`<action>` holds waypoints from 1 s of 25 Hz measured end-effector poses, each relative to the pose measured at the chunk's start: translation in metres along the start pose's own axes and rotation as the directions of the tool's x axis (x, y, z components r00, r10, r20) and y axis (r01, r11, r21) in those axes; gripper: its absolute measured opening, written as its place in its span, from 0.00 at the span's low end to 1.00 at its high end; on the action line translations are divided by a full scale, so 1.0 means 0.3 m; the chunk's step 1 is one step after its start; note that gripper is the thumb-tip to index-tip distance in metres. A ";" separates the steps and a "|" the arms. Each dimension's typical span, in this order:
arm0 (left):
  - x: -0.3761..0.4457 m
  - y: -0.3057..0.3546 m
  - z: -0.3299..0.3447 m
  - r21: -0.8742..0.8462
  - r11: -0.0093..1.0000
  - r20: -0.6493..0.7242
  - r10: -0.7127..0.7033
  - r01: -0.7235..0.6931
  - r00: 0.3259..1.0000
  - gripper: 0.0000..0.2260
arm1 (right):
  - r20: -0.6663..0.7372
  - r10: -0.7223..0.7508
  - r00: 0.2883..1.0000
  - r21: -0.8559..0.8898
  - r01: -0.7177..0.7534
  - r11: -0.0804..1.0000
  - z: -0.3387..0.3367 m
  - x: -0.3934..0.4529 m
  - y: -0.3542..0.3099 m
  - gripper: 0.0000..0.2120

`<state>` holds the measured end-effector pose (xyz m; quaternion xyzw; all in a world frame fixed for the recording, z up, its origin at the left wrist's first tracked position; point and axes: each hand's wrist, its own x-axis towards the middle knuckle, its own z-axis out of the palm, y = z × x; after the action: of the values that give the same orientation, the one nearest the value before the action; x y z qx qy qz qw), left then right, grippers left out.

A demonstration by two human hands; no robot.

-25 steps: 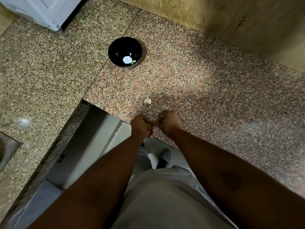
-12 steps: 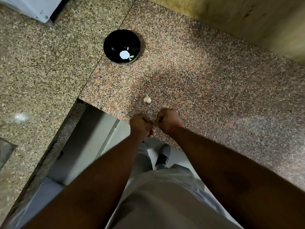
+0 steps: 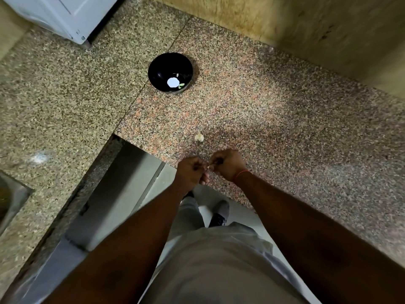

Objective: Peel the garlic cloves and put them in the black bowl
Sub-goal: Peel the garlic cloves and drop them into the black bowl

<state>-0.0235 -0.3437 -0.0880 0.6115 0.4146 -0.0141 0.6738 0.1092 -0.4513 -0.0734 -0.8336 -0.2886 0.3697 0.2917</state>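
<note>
My left hand and my right hand meet over the counter's front edge, fingers curled, and pinch a small garlic clove between them; only a pale sliver of it shows. A second pale garlic clove lies on the granite just beyond my hands. Farther back stands the black bowl, upright; a bright white spot and small greenish bits show inside it.
The speckled granite counter forms an L around a floor gap where my legs and a shoe show. A white appliance stands at the back left, a yellowish wall behind, a steel sink corner at left.
My hands stay together at the counter edge, with a sliver of the clove now showing between them. The view has shifted slightly; the bowl and loose clove lie as before.
</note>
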 end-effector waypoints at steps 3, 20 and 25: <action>-0.014 0.014 0.009 -0.007 1.000 0.004 0.003 -0.003 1.000 0.06 | 0.056 0.107 0.993 0.212 -0.117 0.970 -0.006 0.001 0.007 0.08; -0.019 0.038 0.058 0.281 0.945 -0.137 0.211 -0.166 0.968 0.08 | 0.178 0.285 0.942 0.693 -0.325 0.644 0.007 -0.018 0.045 0.08; 0.006 0.035 0.058 0.426 0.882 -0.118 0.274 -0.201 0.954 0.08 | 0.201 0.305 0.931 0.726 -0.351 0.592 -0.003 -0.019 0.049 0.06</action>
<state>-0.0076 -0.3548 -0.0822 0.7841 0.3816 0.0360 0.4882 0.1106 -0.4652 -0.0807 -0.6659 0.0403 0.5254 0.5281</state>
